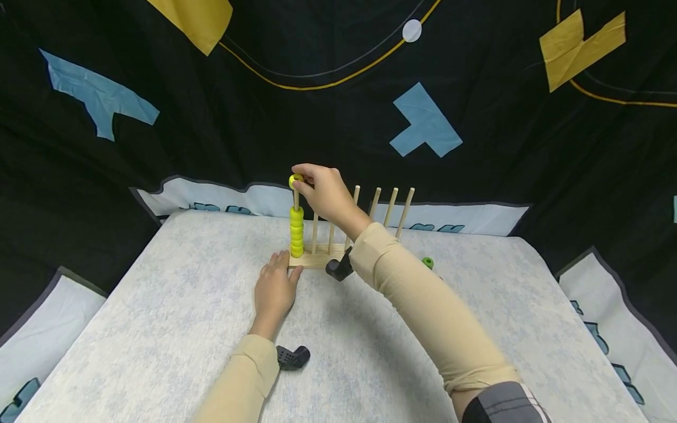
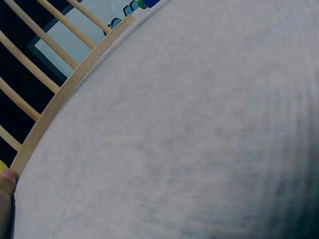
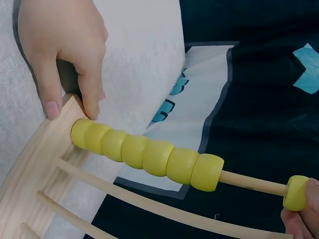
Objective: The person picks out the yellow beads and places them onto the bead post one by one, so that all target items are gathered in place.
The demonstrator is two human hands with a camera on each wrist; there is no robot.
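Note:
A pale wooden rack [image 3: 52, 132] with a row of upright pegs stands on the table. Yellow beads [image 3: 158, 157] are stacked from the base up its leftmost peg, with bare peg above them. My right hand [image 1: 330, 197] pinches one more yellow bead [image 3: 295, 193] between thumb and fingers, at the tip of that same peg. Down at the rack's left end, my left hand [image 1: 275, 288] holds the base, thumb along the near edge and fingers at the far edge. The other visible pegs [image 1: 391, 205] carry no beads; my right forearm hides part of the rack.
A green bead [image 1: 428, 262] lies on the table right of the rack, partly behind my right sleeve. In the left wrist view, a blue bead [image 2: 149, 2] shows beyond the rack's far end. A black curtain [image 1: 338, 129] hangs behind the table.

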